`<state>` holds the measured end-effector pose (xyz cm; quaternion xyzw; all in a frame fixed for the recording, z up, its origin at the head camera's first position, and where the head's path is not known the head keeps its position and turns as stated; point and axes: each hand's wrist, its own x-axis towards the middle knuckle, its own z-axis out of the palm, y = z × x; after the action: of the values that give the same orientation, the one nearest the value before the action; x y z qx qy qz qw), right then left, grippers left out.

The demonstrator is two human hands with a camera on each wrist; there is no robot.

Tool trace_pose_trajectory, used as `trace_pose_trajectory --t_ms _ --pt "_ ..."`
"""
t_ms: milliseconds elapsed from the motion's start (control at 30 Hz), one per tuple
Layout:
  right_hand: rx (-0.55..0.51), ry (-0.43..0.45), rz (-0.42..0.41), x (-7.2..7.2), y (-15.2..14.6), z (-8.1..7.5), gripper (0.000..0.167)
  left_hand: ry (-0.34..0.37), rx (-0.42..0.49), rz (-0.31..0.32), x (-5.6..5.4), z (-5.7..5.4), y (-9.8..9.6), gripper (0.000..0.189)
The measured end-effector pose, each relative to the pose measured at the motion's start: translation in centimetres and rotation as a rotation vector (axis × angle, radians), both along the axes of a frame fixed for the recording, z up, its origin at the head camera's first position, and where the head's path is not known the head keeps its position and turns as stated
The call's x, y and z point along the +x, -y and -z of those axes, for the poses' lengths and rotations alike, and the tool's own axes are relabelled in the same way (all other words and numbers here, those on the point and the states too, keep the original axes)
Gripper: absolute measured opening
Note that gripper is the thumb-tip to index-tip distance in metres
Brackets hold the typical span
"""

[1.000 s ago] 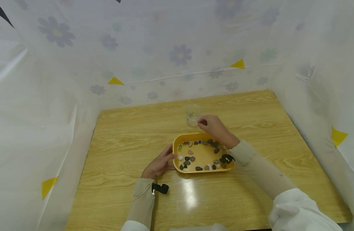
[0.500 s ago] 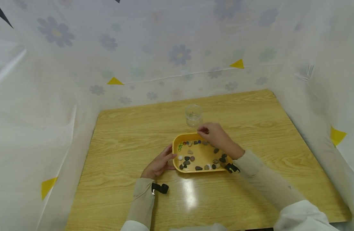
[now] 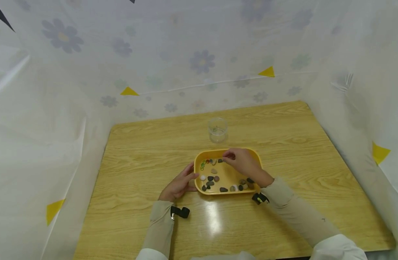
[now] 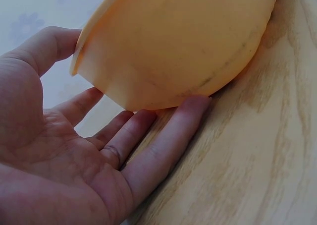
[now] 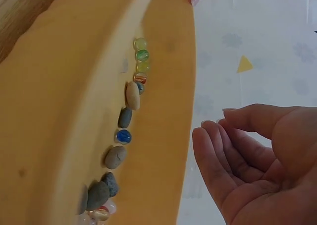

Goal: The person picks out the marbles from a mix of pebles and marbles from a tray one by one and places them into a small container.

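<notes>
A shallow yellow plastic tray (image 3: pixel 229 176) holds dark, tan and white pebbles with several glass marbles. My left hand (image 3: pixel 179 183) grips its left end; in the left wrist view the thumb (image 4: pixel 64 44) lies on the rim and fingers touch the lower wall. My right hand (image 3: pixel 242 161) is over the tray's far side. Seen from the right wrist, its fingers are loosely bent, a gap stands before the thumb, and nothing is held. A blue marble (image 5: pixel 123 136) sits between grey pebbles along the far wall; green marbles (image 5: pixel 142 55) lie further along. The right hand and forearm hide the tray's far right part.
Behind the tray stands a clear glass cup (image 3: pixel 217 131) with something small inside. Both stand on a wood-grain table (image 3: pixel 147 151), enclosed by white flower-print sheeting (image 3: pixel 166 50). Black straps (image 3: pixel 181 212) are on both wrists.
My right hand has drawn back from beside the glass cup, over the rim to the tray's far side. The left hand and the tray stay where they were.
</notes>
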<state>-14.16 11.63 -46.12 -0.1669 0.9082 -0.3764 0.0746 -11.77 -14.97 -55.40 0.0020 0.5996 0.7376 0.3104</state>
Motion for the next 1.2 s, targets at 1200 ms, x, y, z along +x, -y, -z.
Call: trace_pose_trajectory --t_ms 1200 --pt "0.155 0.014 0.028 -2.5 1.2 5.4 0.012 0.002 -0.018 -0.018 0.0 0.1 0.0 0.063"
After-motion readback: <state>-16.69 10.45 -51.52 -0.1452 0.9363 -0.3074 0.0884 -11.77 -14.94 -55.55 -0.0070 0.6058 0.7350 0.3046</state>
